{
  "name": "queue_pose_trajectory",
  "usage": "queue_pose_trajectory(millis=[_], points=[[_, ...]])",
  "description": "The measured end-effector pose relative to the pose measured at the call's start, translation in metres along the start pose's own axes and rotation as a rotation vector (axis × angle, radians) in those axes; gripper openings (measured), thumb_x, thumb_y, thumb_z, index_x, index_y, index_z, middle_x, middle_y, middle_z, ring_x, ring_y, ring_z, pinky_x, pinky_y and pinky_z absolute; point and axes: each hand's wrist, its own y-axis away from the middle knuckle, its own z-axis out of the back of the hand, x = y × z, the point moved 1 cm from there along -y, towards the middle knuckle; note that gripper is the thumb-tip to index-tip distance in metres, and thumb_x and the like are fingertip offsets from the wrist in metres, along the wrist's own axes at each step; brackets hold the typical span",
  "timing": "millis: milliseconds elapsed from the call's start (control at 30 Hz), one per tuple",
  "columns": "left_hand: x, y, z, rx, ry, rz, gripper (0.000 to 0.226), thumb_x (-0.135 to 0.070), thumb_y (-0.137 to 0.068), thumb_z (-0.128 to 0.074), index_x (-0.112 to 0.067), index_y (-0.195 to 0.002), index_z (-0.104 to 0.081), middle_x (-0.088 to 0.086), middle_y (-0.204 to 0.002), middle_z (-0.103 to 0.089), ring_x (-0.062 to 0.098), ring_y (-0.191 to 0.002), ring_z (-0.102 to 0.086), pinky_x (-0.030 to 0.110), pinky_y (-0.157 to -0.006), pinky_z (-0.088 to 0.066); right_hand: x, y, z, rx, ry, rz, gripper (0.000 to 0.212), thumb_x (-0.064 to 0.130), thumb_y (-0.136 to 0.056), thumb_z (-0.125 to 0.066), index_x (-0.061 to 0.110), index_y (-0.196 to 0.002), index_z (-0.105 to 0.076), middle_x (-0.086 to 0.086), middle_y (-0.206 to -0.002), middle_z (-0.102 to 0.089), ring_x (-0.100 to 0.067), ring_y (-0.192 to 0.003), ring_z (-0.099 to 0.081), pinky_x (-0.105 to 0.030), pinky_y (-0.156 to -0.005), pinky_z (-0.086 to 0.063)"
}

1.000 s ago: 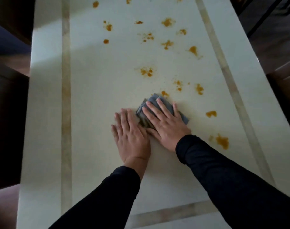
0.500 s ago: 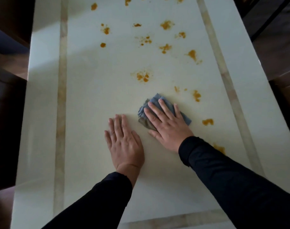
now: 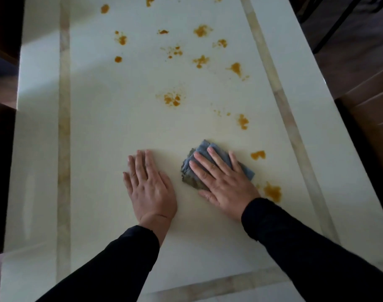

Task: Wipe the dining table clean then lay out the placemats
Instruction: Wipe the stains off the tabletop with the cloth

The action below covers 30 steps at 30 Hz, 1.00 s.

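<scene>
Dining table (image 3: 112,118): long, glossy, cream-white top with a beige inlaid band running parallel to each long edge and across the near end; it fills most of the view, with dark floor and furniture on either side.

Sleeves (image 3: 306,247): black, long, entering from the bottom edge and covering both arms to the wrists.

Stains (image 3: 172,99): orange-yellow blotches and speckles scattered over the far half and right side of the table; the nearest ones lie just right of the cloth, one beside the fingertips and a larger one by the right wrist.

Left hand (image 3: 150,188): flat, palm down on bare tabletop, fingers straight and close together, holding nothing; it lies near the cloth but apart from it.

Right hand (image 3: 224,184): flat on top of the cloth, fingers straight and slightly spread, pressing it onto the table rather than clutching it.

Cloth (image 3: 204,149): blue-grey, folded into a bunched pad, near the table's middle; its darker, soiled near-left edge shows beside the thumb, and a corner sticks out right of the hand.
</scene>
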Motion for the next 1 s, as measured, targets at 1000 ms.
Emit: queue_pose_trajectory(millis=[1000], points=[[-0.061,0.028,-0.021,0.049,0.071,-0.014,0.061,-0.024,-0.101,-0.031,-0.013,-0.159,-0.015,0.003,-0.167,-0.008,0.018,-0.154,-0.001,0.042,-0.124,-0.001,-0.069,0.063,-0.001,-0.03,-0.059,-0.443,0.069,0.058,-0.099,-0.021,0.025,-0.159,-0.011,0.002,-0.167,-0.003,-0.027,-0.153,0.002,-0.066,-0.115,-0.013]])
